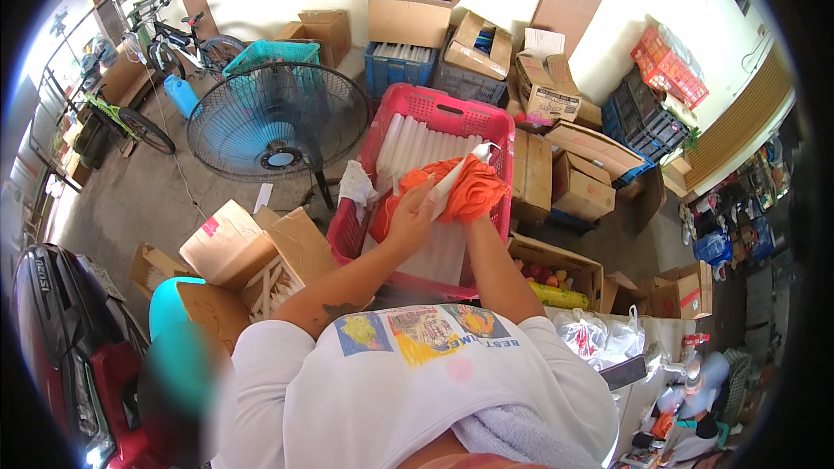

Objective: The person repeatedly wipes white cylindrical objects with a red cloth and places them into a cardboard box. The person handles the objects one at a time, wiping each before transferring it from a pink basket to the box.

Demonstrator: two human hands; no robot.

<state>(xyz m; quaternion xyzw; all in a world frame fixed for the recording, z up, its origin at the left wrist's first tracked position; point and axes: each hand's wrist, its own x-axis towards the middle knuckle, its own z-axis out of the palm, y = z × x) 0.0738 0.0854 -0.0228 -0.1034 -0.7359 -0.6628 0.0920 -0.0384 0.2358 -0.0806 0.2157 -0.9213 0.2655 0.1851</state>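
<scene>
Over a pink plastic crate (502, 130) holding rows of white candles (405, 143), my left hand (413, 219) has its fingers closed round a white candle (453, 175) that lies diagonally against a bunched orange cloth (478, 191). My right hand (469, 215) is mostly hidden beneath that cloth and holds it from below. The candle's upper end, with a pale wick, sticks out above the cloth. A crumpled white cloth (354, 184) sits on the crate's left rim.
A standing fan (239, 126) is left of the crate. Cardboard boxes (578, 187) stand right, others (221, 247) lower left. Bikes (130, 117) and stacked crates (643, 122) line the back. White bags (582, 334) and a phone (624, 371) are lower right; a red vehicle (104, 382) is left.
</scene>
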